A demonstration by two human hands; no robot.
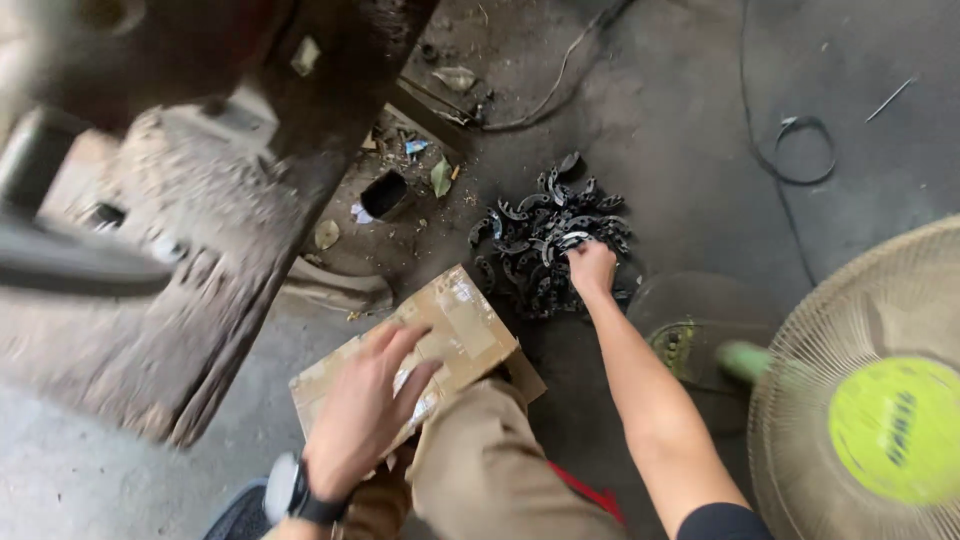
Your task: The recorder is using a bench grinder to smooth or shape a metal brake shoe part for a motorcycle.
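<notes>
Left hand (pixel 362 420) lies open-palmed on a flat brown cardboard piece (pixel 455 325); right hand (pixel 592 268) closes its grip on curved black metal clips (pixel 548 240) heaped on the floor.

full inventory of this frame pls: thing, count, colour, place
curved metal pieces: one pile, too many to count, black, on the floor at centre
cardboard piece: one, brown with tape, flattened, on the floor under the left hand
fan: one, beige grille with a yellow-green hub, lower right
fan base: one, dark and round, beside the pile
cables: several, black, on the floor upper right, one looped
small open container: one, black, on the floor among litter
heavy machine frame: one, rusty brown, upper left
wristwatch: one, black, left wrist
trouser leg: one, khaki, bottom centre
left hand: flat on the cardboard
right hand: on the pile, grip unclear
</notes>
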